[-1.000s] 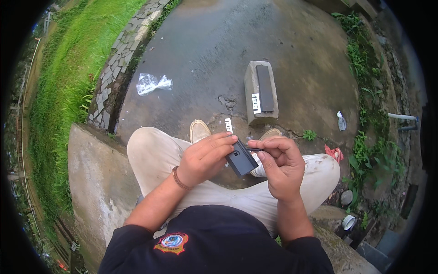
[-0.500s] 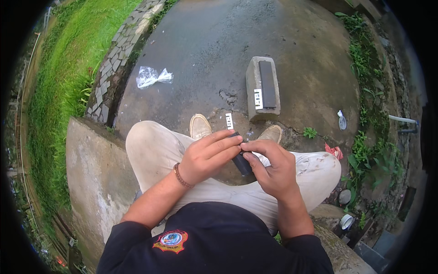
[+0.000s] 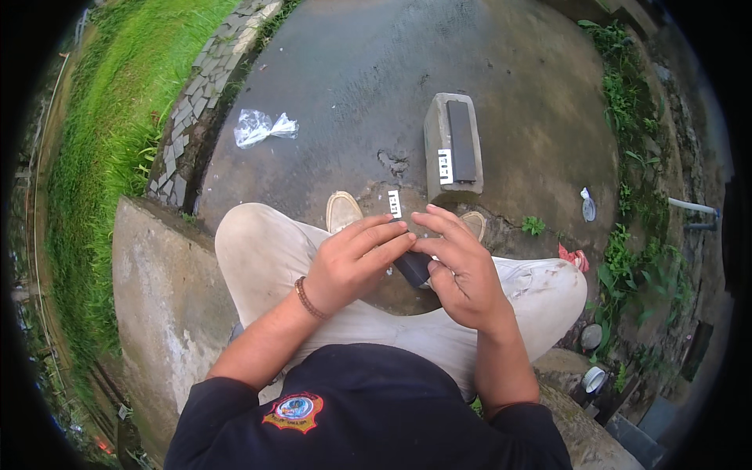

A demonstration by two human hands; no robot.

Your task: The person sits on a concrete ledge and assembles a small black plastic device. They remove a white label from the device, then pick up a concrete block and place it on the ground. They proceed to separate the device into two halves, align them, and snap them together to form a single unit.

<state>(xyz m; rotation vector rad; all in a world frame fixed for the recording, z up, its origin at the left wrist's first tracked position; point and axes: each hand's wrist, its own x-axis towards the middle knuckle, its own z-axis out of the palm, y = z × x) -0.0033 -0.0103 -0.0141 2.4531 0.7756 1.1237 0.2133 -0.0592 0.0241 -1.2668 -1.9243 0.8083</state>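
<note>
Over my lap, a small black rectangular object [image 3: 412,269] with smooth sides is between my two hands; its exact kind cannot be made out. My left hand [image 3: 356,262] wraps it from the left, fingers stretched together across its upper end and the thumb hidden. My right hand [image 3: 462,278] grips it from the right, the thumb at its near edge and the fingertips reaching over the top. The fingertips of both hands almost meet above it. Much of its far end is covered by the fingers.
A concrete block [image 3: 435,168] ahead bears a long black bar [image 3: 463,141] and a white printed strip [image 3: 445,166]. Another white strip [image 3: 394,204] lies by my left shoe [image 3: 342,210]. A clear plastic bag [image 3: 262,130] rests on the wet concrete [image 3: 345,94]. Weeds [image 3: 627,117] line the right edge.
My right hand has shifted from a pinch of thumb and forefinger to fingers spread over the black object. The object has turned, showing a broader face. My left hand has barely moved.
</note>
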